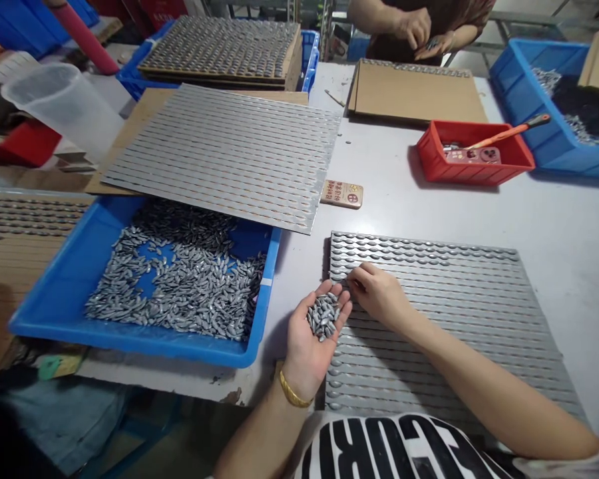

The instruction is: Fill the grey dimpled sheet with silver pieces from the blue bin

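My left hand [312, 339] is palm up and cupped around a small heap of grey, spindle-shaped metal pieces [323, 317]. Just right of it, my right hand [379, 293] pinches thumb and fingers together at the left part of a grey grooved board [459, 319]. Whatever lies between those fingertips is hidden. Along the board's far edge, similar metal pieces [419, 246] sit in rows, and some more line its left edge. The other grooves mostly show as plain parallel lines.
A blue bin [144, 342] with many loose pieces stands left, partly under another grooved board [229, 153]. Behind are stacked filled boards [224, 46], a red box [474, 169] with a brush-like tool, cardboard [419, 96], a blue crate [569, 153] and another person's hands [414, 30].
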The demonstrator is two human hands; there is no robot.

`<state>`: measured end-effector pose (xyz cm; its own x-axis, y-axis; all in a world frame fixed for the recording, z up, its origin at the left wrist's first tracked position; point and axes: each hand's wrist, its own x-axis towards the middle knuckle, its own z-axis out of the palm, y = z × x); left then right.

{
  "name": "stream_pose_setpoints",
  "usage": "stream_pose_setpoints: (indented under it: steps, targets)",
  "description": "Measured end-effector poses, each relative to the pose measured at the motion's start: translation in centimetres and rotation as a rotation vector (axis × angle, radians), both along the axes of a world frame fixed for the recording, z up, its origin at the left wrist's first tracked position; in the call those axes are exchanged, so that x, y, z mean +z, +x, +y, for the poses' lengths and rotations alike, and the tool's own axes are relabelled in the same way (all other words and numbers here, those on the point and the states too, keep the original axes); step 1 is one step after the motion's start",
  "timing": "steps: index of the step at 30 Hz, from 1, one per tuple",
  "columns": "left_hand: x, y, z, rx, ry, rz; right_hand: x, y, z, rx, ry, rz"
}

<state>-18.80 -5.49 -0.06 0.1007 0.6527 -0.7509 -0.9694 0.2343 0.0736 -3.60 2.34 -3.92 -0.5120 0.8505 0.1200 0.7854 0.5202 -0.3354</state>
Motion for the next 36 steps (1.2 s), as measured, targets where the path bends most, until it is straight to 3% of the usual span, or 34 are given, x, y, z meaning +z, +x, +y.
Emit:
stream_pose_setpoints:
  steps: [5, 8, 15, 18, 23, 27, 32, 36]
  targets:
    - [-0.1, 0.1, 0.0, -0.027, 0.018, -0.030, 0.9, 0.3, -0.5, 0.018, -0.013, 0.159]
    - [0.0, 0.3, 0.0, -0.031, 0.031, -0.016, 2.3, 0.2, -1.1, 0.110, -0.023, 0.285]
    - [-0.3, 0.6, 0.1, -0.035, 0.015, 0.015, 3.9, -0.6, -1.7, 0.263, -0.070, 0.096]
    - [-0.4, 0.7, 0.0, -0.057, 0.059, 0.011, 4.0, -0.2, -2.0, 0.268, -0.158, 0.129]
    - [-0.1, 0.5, 0.0, -0.037, 0.029, -0.009, 4.3, 1.3, -2.3, 0.199, -0.292, 0.373]
    - [0.3, -0.7, 0.1, 0.064, -0.048, -0.001, 2.9, 2.3, -2.1, 0.091, -0.213, 0.458]
    - [0.2, -1.2, 0.1, 0.092, -0.074, 0.019, -0.3, 2.2, -2.0, 0.183, 0.014, 0.298]
    - [-0.1, -0.7, 0.0, 0.057, -0.051, -0.011, -1.3, 2.0, -2.0, 0.221, 0.102, 0.120]
